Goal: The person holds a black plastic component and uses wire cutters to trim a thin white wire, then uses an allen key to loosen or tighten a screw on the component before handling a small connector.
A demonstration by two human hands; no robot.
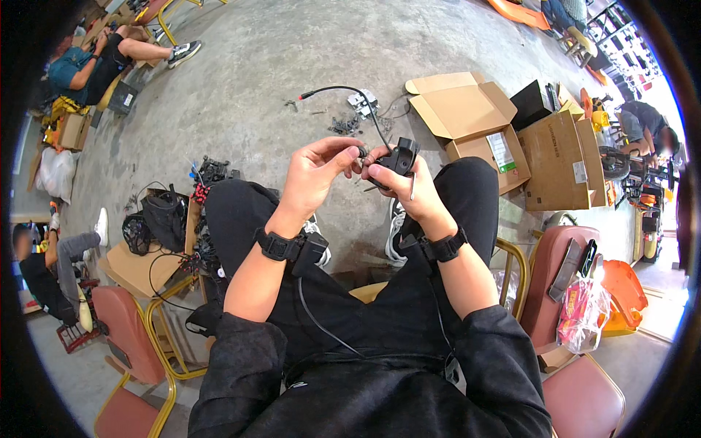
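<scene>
Over the gap between my knees, my right hand is closed around a black plastic device with thin stalks sticking out of it. It looks like a handlebar control, though its exact kind is unclear. A black cable arcs up and left from it, ending in a red-tipped plug. Close beside it, my left hand pinches a small dark piece between thumb and fingers. Whether that piece joins the device is hidden by the fingertips. Both wrists wear black strapped modules with wires.
Small black parts and a silver metal piece lie on the concrete floor ahead. Open cardboard boxes stand at right, with a red chair nearer. A box of black bags and dark parts sit left. Other people are farther off.
</scene>
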